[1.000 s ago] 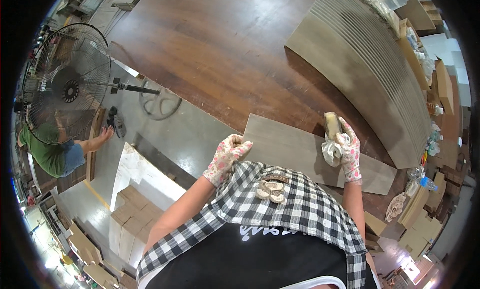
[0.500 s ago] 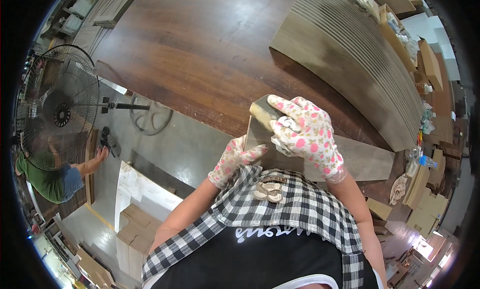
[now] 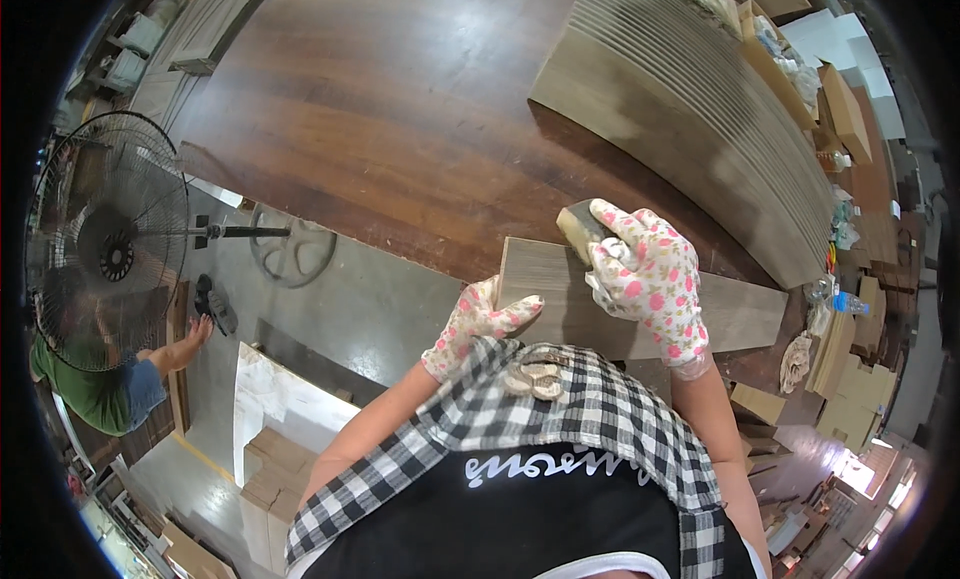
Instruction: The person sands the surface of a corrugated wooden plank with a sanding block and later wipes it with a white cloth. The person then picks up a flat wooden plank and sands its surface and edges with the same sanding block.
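Grey plank (image 3: pixel 735 314) on worktop (image 3: pixel 400 129): our left hand (image 3: pixel 478 324) grips its end to steady; our right hand (image 3: pixel 645 279) clasps a sanding sponge (image 3: pixel 580 229) atop.

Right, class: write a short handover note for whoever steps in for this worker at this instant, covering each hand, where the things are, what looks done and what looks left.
Left hand: gloved, gripping the near left end of the grey plank, steadying it.
Right hand: gloved, pressing a sanding block onto the plank's top face.
The plank lies alone at the near edge of the brown table; a fanned stack of like planks lies beyond it.
Done: cannot tell how much is rubbed.
Left: probably the plank's right stretch, then the stack.
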The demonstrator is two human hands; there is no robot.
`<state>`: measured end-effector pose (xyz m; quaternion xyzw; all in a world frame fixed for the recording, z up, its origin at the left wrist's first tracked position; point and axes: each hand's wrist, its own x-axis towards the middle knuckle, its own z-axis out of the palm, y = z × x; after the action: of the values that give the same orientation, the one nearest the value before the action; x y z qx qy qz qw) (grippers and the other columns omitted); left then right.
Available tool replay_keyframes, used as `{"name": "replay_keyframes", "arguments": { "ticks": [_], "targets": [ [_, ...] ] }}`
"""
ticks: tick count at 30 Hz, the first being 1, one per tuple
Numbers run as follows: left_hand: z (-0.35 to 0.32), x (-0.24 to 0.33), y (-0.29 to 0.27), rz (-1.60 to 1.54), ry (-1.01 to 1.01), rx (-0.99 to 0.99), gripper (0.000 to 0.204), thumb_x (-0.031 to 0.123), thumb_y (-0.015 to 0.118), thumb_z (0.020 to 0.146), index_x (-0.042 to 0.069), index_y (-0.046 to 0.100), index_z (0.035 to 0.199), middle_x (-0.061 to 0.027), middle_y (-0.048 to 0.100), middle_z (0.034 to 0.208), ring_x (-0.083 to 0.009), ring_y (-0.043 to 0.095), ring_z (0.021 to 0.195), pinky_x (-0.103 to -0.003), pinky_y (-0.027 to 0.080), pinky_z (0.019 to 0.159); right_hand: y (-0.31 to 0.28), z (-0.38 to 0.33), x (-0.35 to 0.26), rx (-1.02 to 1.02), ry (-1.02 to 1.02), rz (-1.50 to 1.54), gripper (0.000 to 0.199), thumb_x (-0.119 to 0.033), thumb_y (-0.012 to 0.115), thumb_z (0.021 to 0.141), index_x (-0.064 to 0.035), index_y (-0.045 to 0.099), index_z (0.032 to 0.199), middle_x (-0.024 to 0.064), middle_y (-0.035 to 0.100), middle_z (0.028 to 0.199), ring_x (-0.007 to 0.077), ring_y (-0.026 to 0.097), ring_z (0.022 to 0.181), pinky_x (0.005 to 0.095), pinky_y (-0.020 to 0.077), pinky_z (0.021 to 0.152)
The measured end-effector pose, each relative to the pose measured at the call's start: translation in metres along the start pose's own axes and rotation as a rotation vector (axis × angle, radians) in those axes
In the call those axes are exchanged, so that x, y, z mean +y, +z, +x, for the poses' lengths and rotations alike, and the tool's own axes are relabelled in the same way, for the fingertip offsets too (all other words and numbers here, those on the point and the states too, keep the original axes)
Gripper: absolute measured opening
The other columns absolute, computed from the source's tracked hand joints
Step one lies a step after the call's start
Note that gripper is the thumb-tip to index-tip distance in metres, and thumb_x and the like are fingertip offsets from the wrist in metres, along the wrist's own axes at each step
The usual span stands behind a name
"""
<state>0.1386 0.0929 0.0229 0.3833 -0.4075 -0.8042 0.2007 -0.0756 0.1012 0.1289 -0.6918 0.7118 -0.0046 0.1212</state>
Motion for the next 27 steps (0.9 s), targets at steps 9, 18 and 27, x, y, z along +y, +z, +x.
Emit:
{"name": "replay_keyframes", "arguments": {
  "ticks": [9,18,27],
  "targets": [
    [0.002,0.005,-0.013,-0.090,-0.064,-0.005,0.033,0.015,0.073,0.082,0.001,0.061,0.109,-0.0030,0.066,0.096,-0.0059,0.060,0.084,-0.022,0.050,0.073,-0.007,-0.009,-0.015,0.163,0.003,0.069,0.041,-0.034,0.063,0.079,-0.0170,0.063,0.116,0.0080,0.062,0.095,0.0246,0.061,0.088,0.0370,0.0521,0.077],
    [0.010,0.036,-0.014,0.015,-0.043,-0.014,0.034,0.011,0.070,0.084,-0.002,0.058,0.113,-0.0051,0.066,0.099,-0.0104,0.059,0.086,-0.025,0.049,0.076,-0.021,-0.020,-0.018,0.376,-0.115,0.005,0.041,-0.032,0.064,0.077,-0.0220,0.064,0.117,0.0060,0.063,0.105,0.0220,0.061,0.087,0.0381,0.0522,0.073],
    [0.013,0.042,-0.042,0.243,0.112,0.069,0.026,0.010,0.067,0.082,-0.002,0.062,0.104,-0.0045,0.067,0.091,-0.0108,0.060,0.080,-0.026,0.049,0.073,-0.019,-0.093,0.110,0.025,0.623,-0.282,0.043,-0.030,0.058,0.079,-0.0257,0.061,0.122,-0.0018,0.051,0.135,0.0219,0.057,0.101,0.0380,0.0512,0.085]
  ]
}}
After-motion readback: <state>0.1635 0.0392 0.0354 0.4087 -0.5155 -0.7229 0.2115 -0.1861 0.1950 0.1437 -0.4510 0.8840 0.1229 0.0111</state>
